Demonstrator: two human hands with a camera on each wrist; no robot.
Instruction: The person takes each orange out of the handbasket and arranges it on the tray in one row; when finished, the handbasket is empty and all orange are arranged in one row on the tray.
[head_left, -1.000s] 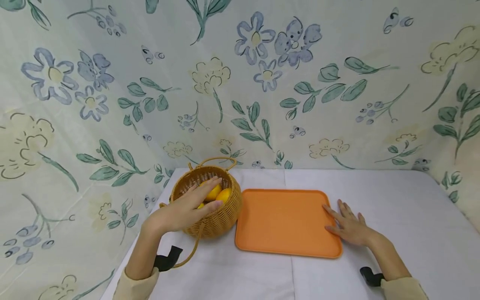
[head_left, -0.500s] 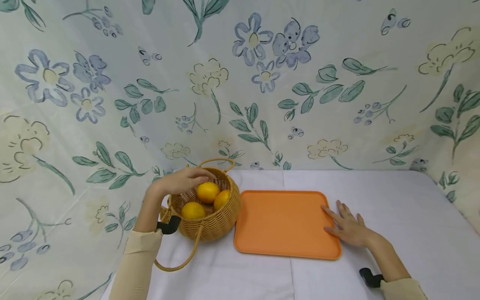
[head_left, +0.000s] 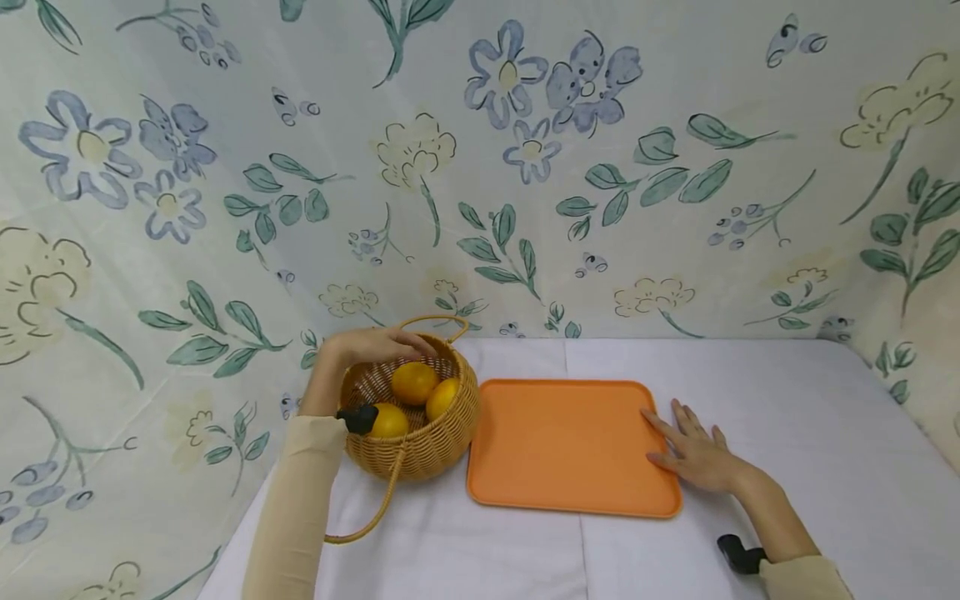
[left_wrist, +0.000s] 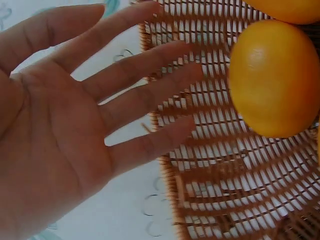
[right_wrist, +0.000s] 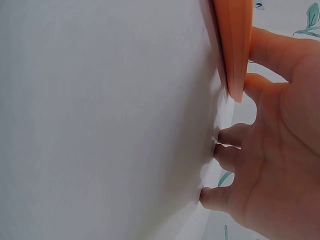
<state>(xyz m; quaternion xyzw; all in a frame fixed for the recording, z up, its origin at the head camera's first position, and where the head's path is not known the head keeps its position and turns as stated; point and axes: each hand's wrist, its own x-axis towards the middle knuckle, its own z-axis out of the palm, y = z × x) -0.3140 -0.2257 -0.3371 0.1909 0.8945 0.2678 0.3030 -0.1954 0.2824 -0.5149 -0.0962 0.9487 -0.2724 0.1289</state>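
Observation:
Over the far left rim of a round wicker basket [head_left: 438,442] hovers my left hand [head_left: 375,344]. In the left wrist view its fingers [left_wrist: 145,97] are spread and nearly straight, with nothing in them, apart from the nearest yellow lemon-like fruit [left_wrist: 275,77]. Three yellow fruits show inside the basket, among them one in the middle [head_left: 414,383] and one at the right [head_left: 442,400]. My right hand [head_left: 701,457] rests at the right edge of an orange tray [head_left: 573,446]. Its thumb and index finger touch the tray's rim, while the other fingers rest on the white cloth.
The basket stands against the tray's left side on a white-clothed table [head_left: 517,558]. One basket handle [head_left: 375,521] hangs down toward the front; another handle [head_left: 431,318] stands at the back. A floral curtain [head_left: 525,167] hangs behind and at the left.
My left hand has drawn back from above the fruits to the basket's far rim, then shifted slightly right. The right hand and the tray have stayed in place.

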